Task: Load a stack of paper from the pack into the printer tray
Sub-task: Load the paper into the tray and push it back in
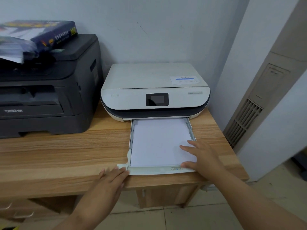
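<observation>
A white printer [154, 90] sits against the wall on a wooden desk [66, 151]. Its paper tray [149, 170] is pulled out toward me, and a white stack of paper [156, 143] lies flat inside it. My left hand [109, 181] rests flat at the tray's front left corner, fingers together and touching the front lip. My right hand [201, 156] lies on the stack's near right corner, fingers spread, thumb at the front lip. The dark blue paper pack [49, 35] lies on top of a black printer at the far left.
The black printer [46, 97] fills the desk's left side. Loose sheets and torn wrapper [15, 50] hang over its top. A beige standing air-conditioner unit [259, 103] stands to the right of the desk. Drawers [20, 211] sit below the desk's left part.
</observation>
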Tool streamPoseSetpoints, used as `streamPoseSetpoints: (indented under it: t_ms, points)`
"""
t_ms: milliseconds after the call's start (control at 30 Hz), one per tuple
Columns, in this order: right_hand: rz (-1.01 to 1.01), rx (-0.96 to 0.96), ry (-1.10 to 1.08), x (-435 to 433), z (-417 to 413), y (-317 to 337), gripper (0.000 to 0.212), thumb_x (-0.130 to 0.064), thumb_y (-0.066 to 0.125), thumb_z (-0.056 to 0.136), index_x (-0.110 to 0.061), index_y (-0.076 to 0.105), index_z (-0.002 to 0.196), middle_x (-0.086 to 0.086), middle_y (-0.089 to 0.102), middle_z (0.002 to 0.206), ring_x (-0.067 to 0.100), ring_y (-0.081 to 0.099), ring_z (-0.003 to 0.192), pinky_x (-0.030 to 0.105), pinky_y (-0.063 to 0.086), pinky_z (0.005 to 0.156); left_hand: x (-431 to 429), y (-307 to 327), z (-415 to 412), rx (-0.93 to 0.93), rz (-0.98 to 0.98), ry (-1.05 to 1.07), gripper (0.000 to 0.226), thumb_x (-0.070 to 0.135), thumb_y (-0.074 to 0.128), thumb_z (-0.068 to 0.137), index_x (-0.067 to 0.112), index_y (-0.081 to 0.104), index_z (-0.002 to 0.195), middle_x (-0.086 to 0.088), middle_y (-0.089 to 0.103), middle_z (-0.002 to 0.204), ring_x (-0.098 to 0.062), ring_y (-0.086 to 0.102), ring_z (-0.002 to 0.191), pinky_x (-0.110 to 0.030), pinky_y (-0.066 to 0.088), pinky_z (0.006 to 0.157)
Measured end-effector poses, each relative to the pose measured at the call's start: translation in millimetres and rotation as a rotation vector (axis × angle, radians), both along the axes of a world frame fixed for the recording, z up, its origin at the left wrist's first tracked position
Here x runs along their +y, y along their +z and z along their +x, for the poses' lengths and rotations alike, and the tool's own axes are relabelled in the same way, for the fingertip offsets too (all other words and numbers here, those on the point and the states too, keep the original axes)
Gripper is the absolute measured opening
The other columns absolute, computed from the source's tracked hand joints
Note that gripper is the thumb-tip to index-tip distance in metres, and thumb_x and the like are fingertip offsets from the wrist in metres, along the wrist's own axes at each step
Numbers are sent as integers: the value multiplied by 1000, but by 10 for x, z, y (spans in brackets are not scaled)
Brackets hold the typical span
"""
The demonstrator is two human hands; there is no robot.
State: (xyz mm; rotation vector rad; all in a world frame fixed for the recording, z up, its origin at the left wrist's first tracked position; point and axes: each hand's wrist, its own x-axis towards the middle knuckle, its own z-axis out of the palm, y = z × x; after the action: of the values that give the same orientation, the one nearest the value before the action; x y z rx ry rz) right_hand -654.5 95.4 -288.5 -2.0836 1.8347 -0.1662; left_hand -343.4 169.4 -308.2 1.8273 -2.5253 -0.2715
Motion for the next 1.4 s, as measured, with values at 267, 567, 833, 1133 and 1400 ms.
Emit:
streamPoseSetpoints:
  t_ms: [267, 567, 833, 1133, 1400]
  points:
    - [82, -263, -131, 42, -193, -17, 77, -41, 71, 77, -38, 31, 143, -6, 15, 158, 16, 21, 144, 37, 27, 117, -242, 119, -187, 255, -179, 177, 20, 30, 41, 95, 23, 55, 107, 6, 70, 90, -15, 64, 91, -27, 37, 94]
    - [125, -139, -83, 55, -295, 36, 70, -35, 65, 84, -25, 32, 145, -6, 29, 154, 12, 33, 139, 21, 26, 110, -528, 214, -271, 294, 23, 326, 59, 39, 62, 84, 26, 40, 138, 1, 43, 137, -14, 50, 115, -23, 40, 90]
    - [104, -174, -103, 60, -294, 11, 70, -35, 65, 85, -22, 32, 145, -7, 30, 153, 10, 34, 138, 20, 26, 109, -557, 124, -333, 230, 4, 313, 54, 45, 55, 86, 29, 41, 135, 3, 61, 123, -14, 57, 108, -31, 47, 90]
    - [105, -174, -87, 33, -308, 23, 64, -32, 61, 88, -21, 34, 145, -6, 27, 155, 9, 28, 141, 19, 20, 111, -564, 118, -332, 259, -22, 327, 40, 41, 52, 90, 23, 53, 126, -2, 68, 106, -22, 58, 104, -33, 42, 92]
    - [65, -157, -90, 58, -270, 5, 62, -33, 59, 90, -19, 34, 145, -4, 28, 154, 9, 29, 141, 19, 22, 111, -587, 85, -391, 153, -56, 364, 41, 43, 45, 92, 28, 49, 130, 1, 68, 101, -20, 60, 103, -32, 42, 90]
